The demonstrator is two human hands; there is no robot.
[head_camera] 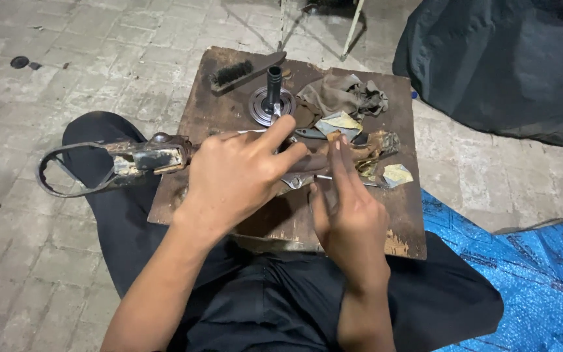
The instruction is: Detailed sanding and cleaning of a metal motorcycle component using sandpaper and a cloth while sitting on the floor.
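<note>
1. Two hands meet mid-board, working one part: rusty metal shaft with looped handle [109, 164] overhangs the worn brown wooden board's [399, 215] left edge.
2. Left hand [239, 173] is wrapped over the shaft, forefinger out. Judgement: press it flat so it can't roll.
3. Right hand [346, 212], fingers straight, touches a thin steel rod [343, 178]; pinch unclear. Keep strokes short.
4. Far edge: black bristle brush [232, 73], grey flanged steel spindle [272, 98], crumpled brown rag [340, 94].

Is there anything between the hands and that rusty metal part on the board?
Nothing visible. The left hand already lies on the rusty metal part, and the right hand touches its other end, beside the sandpaper scraps. The brush and rag lie behind, out of the way.
</note>
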